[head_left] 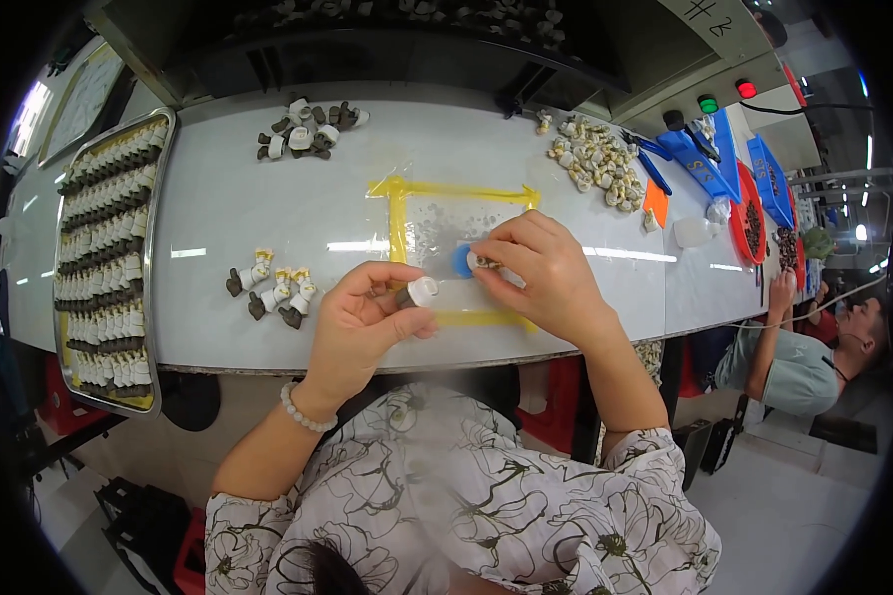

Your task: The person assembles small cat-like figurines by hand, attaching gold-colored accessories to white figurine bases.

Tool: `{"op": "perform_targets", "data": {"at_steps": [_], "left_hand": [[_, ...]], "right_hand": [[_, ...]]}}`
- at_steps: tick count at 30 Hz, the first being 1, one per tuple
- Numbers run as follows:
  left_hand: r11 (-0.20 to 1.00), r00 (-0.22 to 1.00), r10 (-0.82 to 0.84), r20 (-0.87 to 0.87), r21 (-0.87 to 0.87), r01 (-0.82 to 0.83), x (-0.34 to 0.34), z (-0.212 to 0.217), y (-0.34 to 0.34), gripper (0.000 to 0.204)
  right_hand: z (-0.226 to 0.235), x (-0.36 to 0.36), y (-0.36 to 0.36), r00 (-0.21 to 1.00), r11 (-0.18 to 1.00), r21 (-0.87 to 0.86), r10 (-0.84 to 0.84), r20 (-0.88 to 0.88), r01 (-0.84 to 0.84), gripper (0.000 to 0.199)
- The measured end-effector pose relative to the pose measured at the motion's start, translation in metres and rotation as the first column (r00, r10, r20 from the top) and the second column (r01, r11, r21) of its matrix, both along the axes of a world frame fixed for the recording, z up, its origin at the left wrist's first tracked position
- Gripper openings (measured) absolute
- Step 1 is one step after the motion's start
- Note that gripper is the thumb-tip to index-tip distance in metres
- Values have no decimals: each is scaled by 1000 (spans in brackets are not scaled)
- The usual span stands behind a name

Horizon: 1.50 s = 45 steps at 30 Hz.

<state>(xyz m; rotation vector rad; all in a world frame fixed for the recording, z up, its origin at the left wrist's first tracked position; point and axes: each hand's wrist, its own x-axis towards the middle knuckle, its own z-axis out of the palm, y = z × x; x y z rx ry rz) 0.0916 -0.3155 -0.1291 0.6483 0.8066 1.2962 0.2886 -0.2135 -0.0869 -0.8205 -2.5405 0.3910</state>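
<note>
Head view: left hand curls, pinching a small white-capped part. Right hand, knuckles up, presses closed fingertips on a blue disc.

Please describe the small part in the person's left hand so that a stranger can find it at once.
On the white table, look just left of the yellow tape square. The left hand holds a small part there: dark body, white cap, the only one lifted off the surface.

A tray of rowed parts is set at the frame's left, the taped square at centre, loose parts heaped at upper right.
</note>
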Motion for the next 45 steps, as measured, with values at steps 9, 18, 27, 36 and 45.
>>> {"op": "perform_targets", "data": {"at_steps": [9,18,27,36,45], "left_hand": [[999,1000,6,-11,-43,-6,-1,0,-4,31],[997,995,67,74,-54,-63,7,-1,-3,26],[997,996,75,56,-28,-74,9,-6,-3,24],[994,994,110,18,-22,-110,10,-7,-8,23],[996,996,91,-8,13,-91,10,-8,-6,20]], "right_hand": [[3,-5,2,999,1000,-22,8,45,-7,18],[-3,2,-10,948,909,-415,-166,-272,40,22],[0,-1,-23,918,813,-578,-175,-357,-70,23],[-2,-9,-27,931,859,-507,-123,-344,-74,25],[-7,-12,-34,944,808,-589,-180,-278,-20,21]]}}
